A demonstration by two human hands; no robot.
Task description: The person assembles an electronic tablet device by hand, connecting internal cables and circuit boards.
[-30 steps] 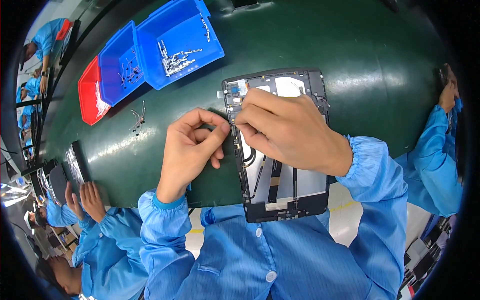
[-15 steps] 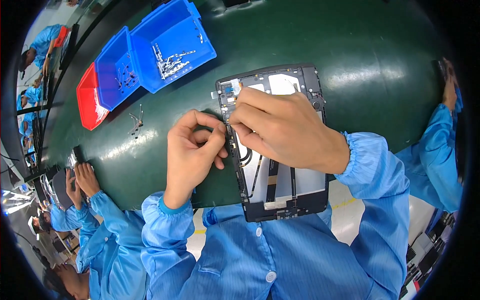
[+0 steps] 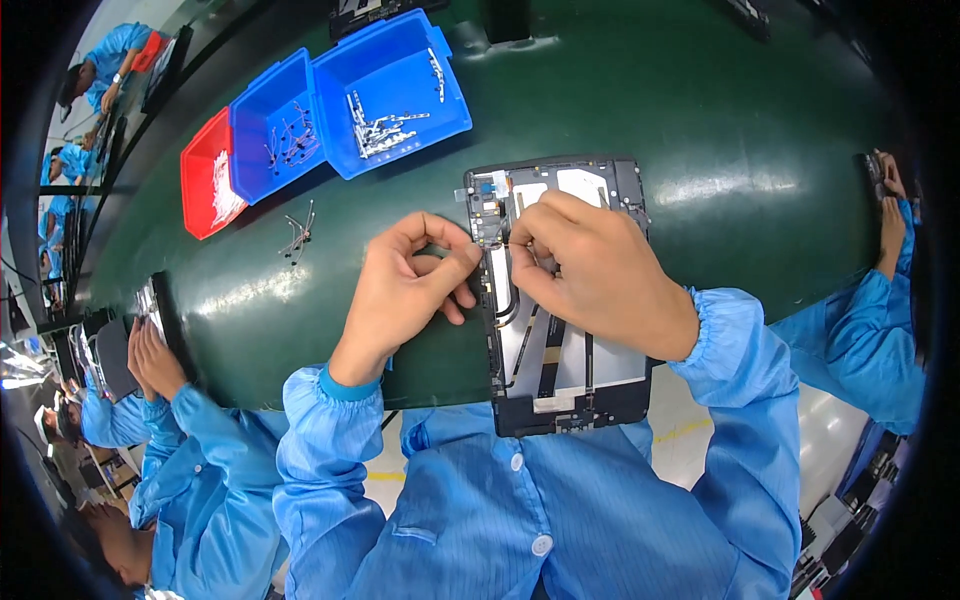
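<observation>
An opened tablet (image 3: 620,372) with bare circuit parts, black flat cables and a silvery inner plate lies at the table's near edge, its lower end jutting past that edge. At its upper left side, my left hand (image 3: 408,290) has thumb and forefinger pinched together by the frame, the other fingers curled. My right hand (image 3: 600,270) reaches over the tablet from the right, thumb and forefinger pinched close to the left fingertips. Something thin and fine seems to run between the two pinches, too small to name. The right hand hides part of the tablet's upper middle.
A red bin (image 3: 200,190) with white pieces and two blue bins, one with thin wired parts (image 3: 292,142), one with small metallic strips (image 3: 380,130), stand at the far left. Loose wired parts (image 3: 297,235) lie on the green table (image 3: 720,130). Co-workers' hands (image 3: 155,355) are at left and right.
The view has shifted, so bins and tablet sit differently in the picture. My right hand has drawn slightly rightward from the tablet's left edge; the left stays pinched there.
</observation>
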